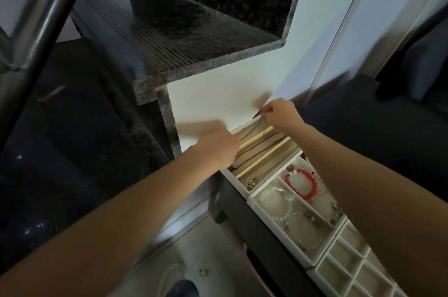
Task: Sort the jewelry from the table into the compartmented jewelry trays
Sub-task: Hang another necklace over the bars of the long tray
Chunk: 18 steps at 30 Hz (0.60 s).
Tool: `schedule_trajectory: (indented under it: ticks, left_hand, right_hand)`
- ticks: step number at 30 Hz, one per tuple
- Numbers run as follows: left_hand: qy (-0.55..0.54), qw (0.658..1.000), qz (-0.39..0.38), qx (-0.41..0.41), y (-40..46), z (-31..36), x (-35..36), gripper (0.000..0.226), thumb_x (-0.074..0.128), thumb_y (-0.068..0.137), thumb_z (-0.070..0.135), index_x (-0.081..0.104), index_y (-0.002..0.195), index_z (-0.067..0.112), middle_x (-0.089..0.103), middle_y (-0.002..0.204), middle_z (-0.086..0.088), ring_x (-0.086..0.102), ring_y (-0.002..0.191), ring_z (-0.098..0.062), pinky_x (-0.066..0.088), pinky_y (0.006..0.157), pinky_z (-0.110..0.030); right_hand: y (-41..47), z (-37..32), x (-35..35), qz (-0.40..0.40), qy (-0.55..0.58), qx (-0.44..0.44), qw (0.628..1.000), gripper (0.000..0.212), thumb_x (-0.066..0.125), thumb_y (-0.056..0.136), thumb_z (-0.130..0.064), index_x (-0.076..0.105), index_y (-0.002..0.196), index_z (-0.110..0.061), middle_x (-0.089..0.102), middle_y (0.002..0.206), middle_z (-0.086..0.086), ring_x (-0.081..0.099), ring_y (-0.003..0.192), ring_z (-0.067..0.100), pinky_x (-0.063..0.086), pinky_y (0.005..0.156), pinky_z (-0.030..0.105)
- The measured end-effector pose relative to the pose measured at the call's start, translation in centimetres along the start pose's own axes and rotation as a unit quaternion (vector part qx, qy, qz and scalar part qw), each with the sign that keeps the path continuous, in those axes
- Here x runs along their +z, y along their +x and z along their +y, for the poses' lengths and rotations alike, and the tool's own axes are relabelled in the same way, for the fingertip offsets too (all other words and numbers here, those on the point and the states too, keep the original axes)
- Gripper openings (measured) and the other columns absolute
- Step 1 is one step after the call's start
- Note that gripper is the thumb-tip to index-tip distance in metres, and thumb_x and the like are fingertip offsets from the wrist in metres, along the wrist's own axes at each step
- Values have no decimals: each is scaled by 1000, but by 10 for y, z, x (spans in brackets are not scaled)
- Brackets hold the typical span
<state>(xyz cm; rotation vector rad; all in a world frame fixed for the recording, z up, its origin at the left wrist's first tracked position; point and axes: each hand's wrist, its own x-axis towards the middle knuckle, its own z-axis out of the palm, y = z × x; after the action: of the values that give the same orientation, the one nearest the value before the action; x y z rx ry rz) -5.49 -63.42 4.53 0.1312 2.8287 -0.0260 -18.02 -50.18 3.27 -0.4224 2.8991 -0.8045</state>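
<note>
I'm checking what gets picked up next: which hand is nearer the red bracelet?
Left. The left hand is at the necklace tray's near end, up and left of the red bracelet. The right hand pinches a chain at the far end, farther away.

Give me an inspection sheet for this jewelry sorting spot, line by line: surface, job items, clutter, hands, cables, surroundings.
Surface: dark table, trays along its top.
Job's things: long-slot tray with thin chains and pale rods; middle tray holding a red bead bracelet, a white bead bracelet and small pieces; grid tray, visible cells bare.
Clutter: nothing seen.
Hands: left hand at the long-slot tray's near end, grip hidden; right hand pinching a thin chain at the far end.
Cables: nothing seen.
Surroundings: dark granite stair steps, metal rail, white wall, pale floor.
</note>
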Motion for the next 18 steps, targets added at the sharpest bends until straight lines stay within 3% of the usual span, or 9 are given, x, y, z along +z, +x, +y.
schedule_trajectory:
  ticks: [3, 7, 10, 13, 18]
  left_hand:
    - [1, 1000, 1, 1, -1, 4, -1, 23, 41, 90, -7, 57, 105, -2, 59, 92, -14, 40, 56, -17, 38, 58, -29]
    - [6, 1000, 10, 6, -2, 5, -3, 23, 40, 92, -5, 56, 109, -1, 57, 106, -15, 60, 90, -29, 40, 65, -30]
    - [10, 999, 29, 12, -4, 1, -2, 23, 42, 91, -5, 58, 106, 0, 58, 105, -14, 59, 87, -27, 41, 64, -28]
    - [9, 998, 58, 26, -3, -7, 4, 22, 44, 89, -5, 60, 102, 3, 59, 103, -10, 51, 81, -21, 41, 65, -27]
    - [-83, 994, 68, 28, -6, -15, 14, 35, 41, 91, -6, 49, 124, 5, 59, 106, -12, 59, 86, -25, 52, 70, -36]
  right_hand:
    - [0, 5, 1, -15, -69, -8, 997, 33, 35, 94, -2, 66, 106, 1, 64, 102, 20, 60, 83, 32, 52, 81, 43]
    - [-2, 13, 3, -28, -141, -20, 989, 31, 35, 92, 2, 65, 100, 0, 63, 97, 15, 57, 76, 26, 49, 70, 37]
    - [-8, 19, -1, -36, -173, -53, 983, 37, 38, 91, 8, 64, 114, -7, 60, 104, 10, 59, 90, 25, 51, 78, 33]
    - [-18, 20, -5, -72, -195, -91, 974, 45, 41, 90, 9, 58, 126, -13, 55, 129, 10, 56, 111, 26, 47, 92, 33]
    - [-19, 17, -3, -111, -212, -102, 966, 46, 41, 91, 8, 57, 128, -15, 50, 134, 8, 55, 111, 25, 48, 92, 36]
